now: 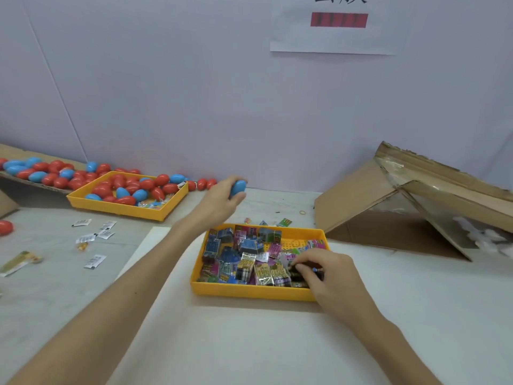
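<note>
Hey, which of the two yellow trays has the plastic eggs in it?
The far left tray, full of red and blue eggs; the near tray under the right hand holds packets.

Table (55, 295): pale top, set against a wall.
- White board (222, 343), under both forearms.
- Yellow tray of packets (249, 291), on the board, beneath the right hand (327, 270).
- Yellow tray of eggs (122, 211), left of the left hand (222, 197).
- Two loose red eggs (206, 184), just left of the left hand.
- Cardboard box (361, 195), on its side, right of the right hand.
- White sachets (94, 237), scattered left of the left forearm.
- Rubber band (302, 211), beyond the right hand.
</note>
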{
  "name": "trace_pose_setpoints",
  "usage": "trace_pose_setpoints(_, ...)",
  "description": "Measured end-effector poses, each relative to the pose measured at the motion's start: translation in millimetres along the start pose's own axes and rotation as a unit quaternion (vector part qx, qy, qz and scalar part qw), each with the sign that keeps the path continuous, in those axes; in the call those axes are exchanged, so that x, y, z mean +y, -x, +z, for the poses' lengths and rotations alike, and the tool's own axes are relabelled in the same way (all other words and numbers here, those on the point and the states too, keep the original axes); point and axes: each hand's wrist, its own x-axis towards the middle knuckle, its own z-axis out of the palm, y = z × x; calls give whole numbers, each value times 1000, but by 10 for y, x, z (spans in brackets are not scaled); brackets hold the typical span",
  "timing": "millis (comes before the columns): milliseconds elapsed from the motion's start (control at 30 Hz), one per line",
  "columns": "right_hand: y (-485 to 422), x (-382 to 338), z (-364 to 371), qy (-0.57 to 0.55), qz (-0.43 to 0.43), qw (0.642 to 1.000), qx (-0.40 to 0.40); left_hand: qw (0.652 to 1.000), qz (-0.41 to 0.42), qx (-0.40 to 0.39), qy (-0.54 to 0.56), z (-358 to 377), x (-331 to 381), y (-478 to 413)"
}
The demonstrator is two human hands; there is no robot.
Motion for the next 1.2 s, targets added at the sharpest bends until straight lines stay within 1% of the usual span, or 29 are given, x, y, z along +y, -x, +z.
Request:
trace_pose_setpoints(67, 9, -4, 8, -2, -3, 1000, 6, 994, 20, -70, 83, 115, 308, 299)
trace_pose_setpoints(133, 12, 2, 15, 1, -11, 1000, 10, 981, 28, -140, 132, 267, 511, 570)
trace_pose_setpoints(200, 9, 11, 17, 3, -14, 1000, 8, 974, 42, -188, 122, 410, 610, 744)
trace_pose_setpoints(233, 8, 19, 15, 5, -15, 1000, 5, 974, 50, -194, 104, 467, 632, 798)
trace_pose_setpoints(300, 14, 18, 5, 19, -20, 1000, 1, 980, 54, -177, 68, 535, 647, 873)
trace_pose_setpoints(367, 25, 15, -7, 35, -26, 999, -3, 985, 48, -158, 59, 558, 639, 913)
trace_pose_setpoints(433, 35, 7, -38, 48, -37, 998, -4, 985, 43, -158, 50, 560, 637, 928)
trace_pose_setpoints(533, 36, -15, -117, 55, -106, 993, -3, 985, 31, -167, 41, 555, 630, 919)
trace_pose_setpoints(567, 36, -25, -144, 41, -120, 992, 6, 984, 28, -169, 40, 556, 622, 917)
trace_pose_setpoints(600, 34, -38, -176, 2, -109, 994, 20, 984, 28, -170, 37, 557, 611, 923)
trace_pose_setpoints(633, 27, -55, -223, -70, -73, 994, 41, 984, 30, -170, 35, 557, 604, 933)
trace_pose_setpoints(667, 12, -62, -280, -151, -30, 985, 71, 984, 32, -171, 36, 554, 602, 947)
trace_pose_setpoints(700, -3, -59, -336, -225, 3, 969, 105, 983, 33, -173, 43, 549, 606, 962)
trace_pose_setpoints(767, -12, -25, -407, -304, 43, 941, 144, 983, 31, -173, 60, 543, 619, 1003)
trace_pose_setpoints(800, -9, -14, -419, -315, 57, 937, 140, 983, 32, -164, 68, 541, 630, 1026)
trace_pose_setpoints(867, -6, -29, -391, -327, 79, 935, 111, 987, 49, -120, 91, 531, 669, 1070)
trace_pose_setpoints(933, -4, -53, -343, -344, 93, 929, 96, 983, 50, -51, 167, 499, 757, 1091)
trace_pose_setpoints(967, -2, -72, -328, -349, 93, 928, 90, 972, 30, -20, 233, 477, 822, 1096)
trace_pose_setpoints(1000, 1, -98, -317, -352, 90, 928, 85, 954, 4, -8, 299, 460, 877, 1098)
trace_pose_setpoints(1033, 3, -122, -309, -352, 88, 928, 80, 939, -17, -12, 342, 451, 916, 1104)
trace_pose_setpoints(1067, 9, -145, -296, -352, 85, 929, 74, 933, -24, -20, 358, 451, 948, 1127)
trace_pose_setpoints(1133, 23, -201, -258, -359, 77, 928, 55, 939, 8, -20, 342, 493, 955, 1213)
trace_pose_setpoints(1200, 34, -248, -215, -364, 71, 928, 35, 943, 44, 13, 329, 515, 919, 1304)
